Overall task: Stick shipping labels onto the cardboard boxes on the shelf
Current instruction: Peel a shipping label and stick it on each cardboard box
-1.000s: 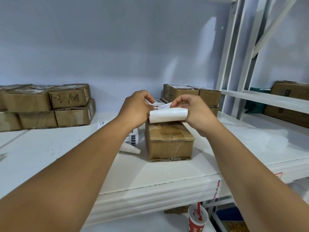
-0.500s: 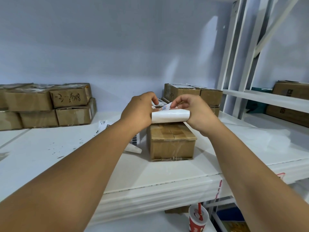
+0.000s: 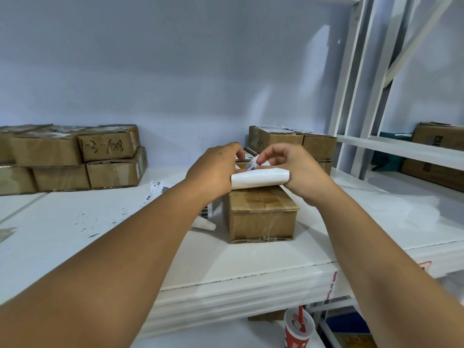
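**A:** Where is the shipping label (image 3: 259,179)?

**B:** Between both hands, above the far end of the cardboard box (image 3: 261,217). That box stands alone near the front edge of the shelf (image 3: 251,262), about midway along it. The label is curled with its plain white side toward the camera. A printed strip with a barcode shows just above the curl.

**A:** And each grip?

**B:** The left hand (image 3: 213,169) has its fingers curled round the label's left end, and its thumb is hidden behind the paper. The right hand (image 3: 296,169) holds the right end, with thumb and forefinger pinching the printed strip. Both grips are closed on the label.

**A:** Does the paper touch the box?

**B:** The curl's lower edge sits right at the taped top, but I cannot tell whether it makes contact.

**A:** What else lies on the shelf?

**B:** A stack of boxes (image 3: 75,156) fills the back left corner, one with handwriting on its side. A second group of boxes (image 3: 291,141) stands at the back, just beyond the hands, some with labels on top. The loose labels (image 3: 160,187) lie flat to the left of the lone box, partly under the left forearm.

**A:** And off the shelf?

**B:** A red-and-white paper cup (image 3: 298,327) with a straw stands below the front edge. A neighbouring rack (image 3: 401,149) to the right holds more boxes.
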`<state>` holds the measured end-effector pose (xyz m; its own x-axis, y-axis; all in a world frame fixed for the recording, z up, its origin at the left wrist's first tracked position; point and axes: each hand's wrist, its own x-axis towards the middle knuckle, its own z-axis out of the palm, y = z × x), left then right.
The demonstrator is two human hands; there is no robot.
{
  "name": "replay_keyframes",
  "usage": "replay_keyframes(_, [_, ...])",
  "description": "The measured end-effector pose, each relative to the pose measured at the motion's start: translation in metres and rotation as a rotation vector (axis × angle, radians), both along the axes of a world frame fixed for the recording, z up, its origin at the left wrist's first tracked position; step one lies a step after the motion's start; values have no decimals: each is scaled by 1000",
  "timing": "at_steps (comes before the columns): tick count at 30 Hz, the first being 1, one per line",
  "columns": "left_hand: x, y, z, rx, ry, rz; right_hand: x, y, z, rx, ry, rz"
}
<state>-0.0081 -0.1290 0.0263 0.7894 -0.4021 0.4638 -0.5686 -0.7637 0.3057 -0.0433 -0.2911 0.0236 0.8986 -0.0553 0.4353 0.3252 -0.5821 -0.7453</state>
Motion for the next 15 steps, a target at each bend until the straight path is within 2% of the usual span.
replay_keyframes(5, [-1,-1,0,-9,9,30,-4,1,0,74,66,92])
replay_keyframes(15, [0,-2,1,-33,22,53,-6,1,0,162,141,136])
